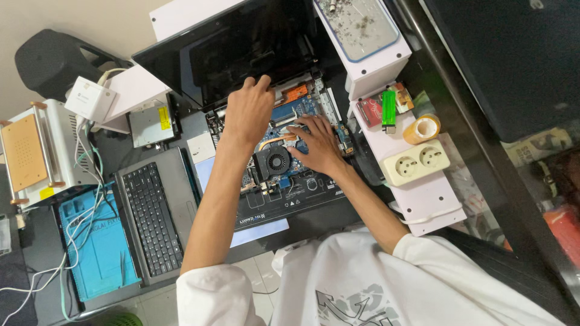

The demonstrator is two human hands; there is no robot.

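Observation:
An opened laptop lies on the dark desk with its blue motherboard [305,108] and round black fan [277,162] bare. Its black screen [229,48] tilts away at the back. My left hand [248,115] reaches to the hinge edge under the screen, fingers bent, fingertips touching the board beside an orange part [296,93]. No tool shows in it. My right hand [317,145] lies flat on the motherboard to the right of the fan, fingers spread and pressing down, holding nothing.
A removed keyboard panel [154,217] and a blue work mat [96,247] lie left. A white shelf [423,199] on the right carries a green lighter [388,108], tape roll [423,128] and double power socket [417,162]. A tray of screws [359,24] sits behind.

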